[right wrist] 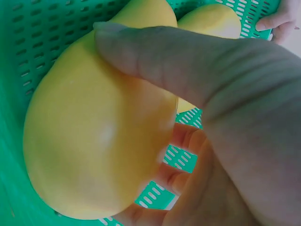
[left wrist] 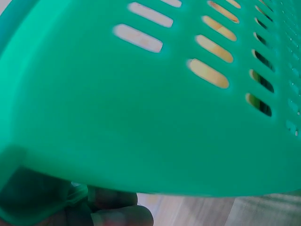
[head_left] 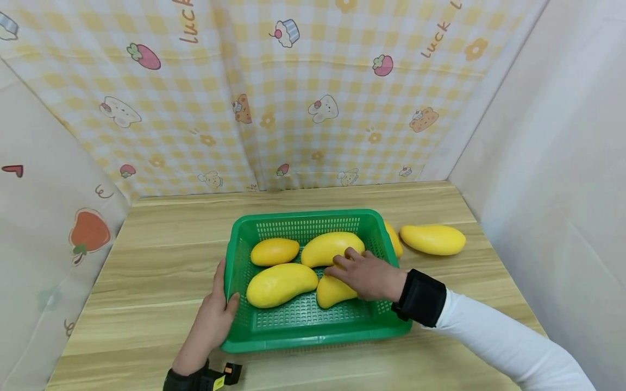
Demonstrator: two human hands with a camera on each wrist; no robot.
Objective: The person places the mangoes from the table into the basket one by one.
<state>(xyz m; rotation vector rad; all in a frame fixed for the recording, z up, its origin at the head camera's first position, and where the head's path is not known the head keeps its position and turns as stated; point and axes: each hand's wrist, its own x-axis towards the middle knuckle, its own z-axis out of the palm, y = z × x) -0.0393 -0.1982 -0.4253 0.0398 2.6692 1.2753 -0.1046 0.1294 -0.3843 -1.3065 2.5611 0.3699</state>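
A green plastic basket (head_left: pixel 313 341) stands on the table with several yellow mangoes in it. My left hand (head_left: pixel 212 315) holds its left side, thumb over the rim and fingers outside. Inside the basket, my right hand (head_left: pixel 371 276) grips a mango (head_left: pixel 334 293) near the right front. The right wrist view shows the thumb across the top of this mango (right wrist: pixel 89 136) and the other fingers around its far side. Behind it lies a long mango (head_left: pixel 330 247), partly covered by the fingers. A smaller, deeper-yellow mango (head_left: pixel 275 252) and another large mango (head_left: pixel 281 285) lie on the left.
Right of the basket, a mango (head_left: pixel 433 240) lies on the wooden table (head_left: pixel 161 260). Another mango (head_left: pixel 394 240) is partly hidden behind the basket's right wall. A checked curtain (head_left: pixel 293 136) hangs at the table's back edge, and white sheets (head_left: pixel 552 179) hang at the sides.
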